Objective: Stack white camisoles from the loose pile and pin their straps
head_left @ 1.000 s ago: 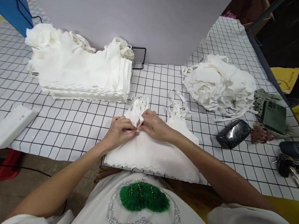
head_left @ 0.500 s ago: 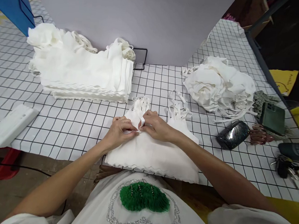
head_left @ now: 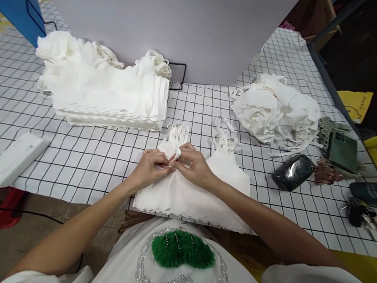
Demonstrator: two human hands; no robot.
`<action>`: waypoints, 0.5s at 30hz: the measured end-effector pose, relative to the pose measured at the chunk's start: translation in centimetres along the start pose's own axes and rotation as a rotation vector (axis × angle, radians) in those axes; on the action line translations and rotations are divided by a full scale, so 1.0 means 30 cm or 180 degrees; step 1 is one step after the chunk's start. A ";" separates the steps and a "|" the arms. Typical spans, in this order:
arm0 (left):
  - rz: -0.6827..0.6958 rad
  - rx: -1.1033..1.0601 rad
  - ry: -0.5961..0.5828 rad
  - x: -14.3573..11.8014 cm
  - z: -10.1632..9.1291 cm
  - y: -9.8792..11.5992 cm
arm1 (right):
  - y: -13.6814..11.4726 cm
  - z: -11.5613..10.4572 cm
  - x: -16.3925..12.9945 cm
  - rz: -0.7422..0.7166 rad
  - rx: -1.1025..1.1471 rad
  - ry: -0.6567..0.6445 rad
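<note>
A white strappy top [head_left: 199, 198] lies flat at the table's front edge, its scalloped hem toward me and its looped straps pointing away. My left hand [head_left: 152, 167] pinches the fabric at the top's neckline, left of its middle. Close against it, my right hand [head_left: 194, 165] is closed with thumb and forefinger together at the same spot. A small white piece shows between the right fingers, too small to name. The fingertips of both hands nearly touch, and they hide the exact point of grip.
A neat stack of white tops [head_left: 107, 89] lies at the back left, a loose white heap [head_left: 274, 110] at the back right. A white power strip-like box [head_left: 13, 159] is at left. A black glossy case [head_left: 292, 171], green phone [head_left: 343, 150] and keys [head_left: 360, 212] sit at right.
My right hand has shifted slightly down and turned, its fingertips coming closer to my left hand's. The top stays in place; the view has moved very slightly.
</note>
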State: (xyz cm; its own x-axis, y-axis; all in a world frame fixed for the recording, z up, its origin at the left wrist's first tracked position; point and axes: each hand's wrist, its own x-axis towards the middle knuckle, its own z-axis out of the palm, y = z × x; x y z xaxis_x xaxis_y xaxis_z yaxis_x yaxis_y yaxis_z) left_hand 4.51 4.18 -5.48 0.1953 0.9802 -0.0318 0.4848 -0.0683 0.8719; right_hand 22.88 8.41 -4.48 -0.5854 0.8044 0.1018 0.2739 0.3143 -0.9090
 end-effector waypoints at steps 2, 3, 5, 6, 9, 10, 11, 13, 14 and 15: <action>-0.0064 -0.0003 -0.0036 0.000 -0.002 0.004 | -0.019 -0.012 0.020 0.0206 0.0353 -0.0031; -0.0091 0.0010 -0.0073 0.001 -0.003 0.007 | -0.031 -0.023 0.037 0.0326 0.0594 -0.0093; -0.0106 0.0061 -0.0176 0.004 -0.006 0.016 | -0.053 -0.053 0.080 0.0571 0.1141 -0.0160; -0.0094 0.0089 -0.0240 0.007 -0.008 0.020 | -0.061 -0.069 0.106 0.0645 0.1366 -0.0129; -0.0042 0.0168 -0.0387 0.019 -0.016 0.027 | -0.059 -0.119 0.192 0.0635 0.1565 0.0185; -0.0034 0.0189 -0.0428 0.023 -0.020 0.025 | -0.049 -0.135 0.218 0.0627 0.1490 0.0294; -0.0036 0.0208 -0.0479 0.025 -0.024 0.022 | -0.036 -0.151 0.240 0.0650 0.1336 0.0377; -0.0074 0.0279 -0.0469 0.020 -0.033 0.013 | -0.010 -0.179 0.257 0.0700 0.0681 0.0537; -0.0080 0.0392 -0.0323 0.010 -0.036 0.010 | -0.002 -0.188 0.247 0.0643 0.0186 0.0648; -0.0055 0.0575 -0.0057 -0.004 -0.038 0.009 | 0.002 -0.193 0.223 0.0499 -0.0358 0.0771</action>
State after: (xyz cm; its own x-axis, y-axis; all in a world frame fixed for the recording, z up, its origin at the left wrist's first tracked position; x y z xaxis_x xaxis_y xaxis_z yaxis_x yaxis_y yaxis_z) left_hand 3.66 4.26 -4.69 0.2000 0.9782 -0.0563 0.6331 -0.0852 0.7693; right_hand 23.41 16.73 -1.51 -0.3341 0.9400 0.0696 0.4372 0.2199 -0.8721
